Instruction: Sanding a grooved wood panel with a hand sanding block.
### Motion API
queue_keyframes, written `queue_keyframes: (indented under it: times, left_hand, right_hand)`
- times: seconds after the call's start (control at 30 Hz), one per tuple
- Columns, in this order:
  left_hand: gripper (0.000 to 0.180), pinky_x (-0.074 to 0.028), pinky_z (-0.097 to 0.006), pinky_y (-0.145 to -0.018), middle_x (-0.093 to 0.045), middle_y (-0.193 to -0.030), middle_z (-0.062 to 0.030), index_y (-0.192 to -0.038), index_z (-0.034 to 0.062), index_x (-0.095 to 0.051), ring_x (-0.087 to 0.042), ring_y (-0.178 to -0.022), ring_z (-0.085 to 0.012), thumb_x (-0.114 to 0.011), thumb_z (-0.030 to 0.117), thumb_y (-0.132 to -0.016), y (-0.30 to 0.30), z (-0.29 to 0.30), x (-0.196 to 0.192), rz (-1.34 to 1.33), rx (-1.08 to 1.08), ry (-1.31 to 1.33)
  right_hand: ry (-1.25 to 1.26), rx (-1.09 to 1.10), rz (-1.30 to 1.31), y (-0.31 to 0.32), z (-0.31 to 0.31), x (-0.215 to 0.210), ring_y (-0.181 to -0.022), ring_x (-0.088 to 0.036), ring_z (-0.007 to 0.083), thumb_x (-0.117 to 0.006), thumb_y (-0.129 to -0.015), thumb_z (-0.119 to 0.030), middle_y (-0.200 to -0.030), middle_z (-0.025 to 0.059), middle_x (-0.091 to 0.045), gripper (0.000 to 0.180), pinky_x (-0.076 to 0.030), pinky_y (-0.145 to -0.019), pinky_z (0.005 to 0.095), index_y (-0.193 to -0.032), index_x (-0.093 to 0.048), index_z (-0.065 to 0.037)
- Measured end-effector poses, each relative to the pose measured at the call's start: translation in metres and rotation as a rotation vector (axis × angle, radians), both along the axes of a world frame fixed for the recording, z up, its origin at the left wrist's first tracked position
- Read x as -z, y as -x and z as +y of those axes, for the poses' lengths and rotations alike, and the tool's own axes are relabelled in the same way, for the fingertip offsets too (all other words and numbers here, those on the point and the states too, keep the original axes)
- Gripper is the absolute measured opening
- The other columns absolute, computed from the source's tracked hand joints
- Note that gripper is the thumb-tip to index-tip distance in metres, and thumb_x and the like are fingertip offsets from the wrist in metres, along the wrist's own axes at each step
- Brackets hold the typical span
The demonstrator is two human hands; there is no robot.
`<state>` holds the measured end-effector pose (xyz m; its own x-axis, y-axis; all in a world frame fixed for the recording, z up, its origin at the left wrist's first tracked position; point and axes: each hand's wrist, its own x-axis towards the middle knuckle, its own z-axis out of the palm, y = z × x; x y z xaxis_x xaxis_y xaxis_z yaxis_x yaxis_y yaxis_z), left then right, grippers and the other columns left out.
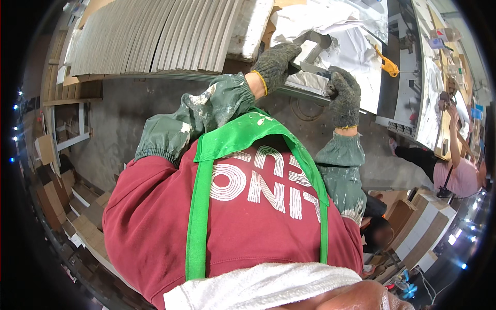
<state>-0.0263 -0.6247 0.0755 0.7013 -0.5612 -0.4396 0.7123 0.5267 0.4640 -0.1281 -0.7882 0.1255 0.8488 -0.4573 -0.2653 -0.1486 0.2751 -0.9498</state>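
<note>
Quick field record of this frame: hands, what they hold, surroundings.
left hand: gloved left hand gripping a flat metal blade
right hand: gloved right hand on the blade's other end
work surface: bench with white sheet
nearby: orange tool; stacked grey panels
others: a person in pink at right

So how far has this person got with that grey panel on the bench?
Done: a big stack of ribbed grey panels lies at the far left. In hand: the left hand presses on a grey piece while the right hand works a flat blade along it. How much of it is left cannot be told.
</note>
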Motion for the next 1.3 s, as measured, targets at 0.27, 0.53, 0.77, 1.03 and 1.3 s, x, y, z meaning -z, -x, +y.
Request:
queue_keyframes:
  times: [0.27,0.53,0.77,1.03,1.3]
  left_hand:
    - [0.024,-0.053,-0.026,-0.071,-0.06,-0.098,-0.009,-0.11,0.0011,-0.057,-0.06,-0.086,-0.0161,-0.057,0.015,-0.09,0.002,0.002,0.028,-0.484,0.117,-0.156]
    - [0.026,-0.055,-0.03,-0.073,-0.058,-0.102,-0.015,-0.115,-0.0037,-0.051,-0.06,-0.089,-0.0216,-0.048,0.012,-0.095,0.0,0.0,0.056,-1.04,0.237,-0.17]
    - [0.027,-0.058,-0.031,-0.067,-0.06,-0.096,-0.0184,-0.114,-0.0068,-0.047,-0.063,-0.081,-0.0236,-0.044,0.013,-0.097,-0.006,0.006,0.026,0.393,0.341,0.496]
    - [0.031,-0.062,-0.033,-0.065,-0.061,-0.096,-0.0197,-0.112,-0.0077,-0.047,-0.067,-0.077,-0.0285,-0.035,0.018,-0.099,-0.005,0.002,0.018,0.621,0.339,0.569]
    - [0.029,-0.06,-0.03,-0.068,-0.06,-0.098,-0.0174,-0.115,-0.0053,-0.047,-0.066,-0.082,-0.0248,-0.04,0.017,-0.098,-0.001,0.005,0.008,0.529,0.258,0.443]
  right_hand:
    - [-0.113,-0.051,-0.041,-0.001,-0.01,0.014,-0.056,-0.044,0.0083,-0.059,-0.089,-0.013,-0.068,0.0018,-0.05,0.026,-0.038,-0.049,0.0209,-0.109,-0.057,0.005]
    - [-0.239,-0.051,-0.049,-0.008,-0.005,0.009,-0.051,-0.042,0.0082,-0.06,-0.088,-0.015,-0.064,0.0014,-0.049,0.025,-0.038,-0.047,0.0213,-0.103,-0.059,0.005]
    - [-0.289,0.143,-0.039,-0.009,-0.027,0.031,-0.053,-0.042,0.0079,-0.061,-0.087,-0.013,-0.065,-0.0004,-0.047,0.026,-0.037,-0.047,0.02,-0.107,-0.057,0.003]
    - [-0.361,0.102,-0.088,-0.013,-0.011,0.03,-0.056,-0.042,0.0073,-0.063,-0.087,-0.012,-0.067,-0.0021,-0.043,0.02,-0.038,-0.05,0.0191,-0.102,-0.055,-0.001]
    - [-0.276,0.068,-0.056,-0.015,0.004,0.013,-0.05,-0.044,0.008,-0.063,-0.087,-0.015,-0.063,0.0008,-0.051,0.026,-0.038,-0.044,0.0222,-0.104,-0.06,0.004]
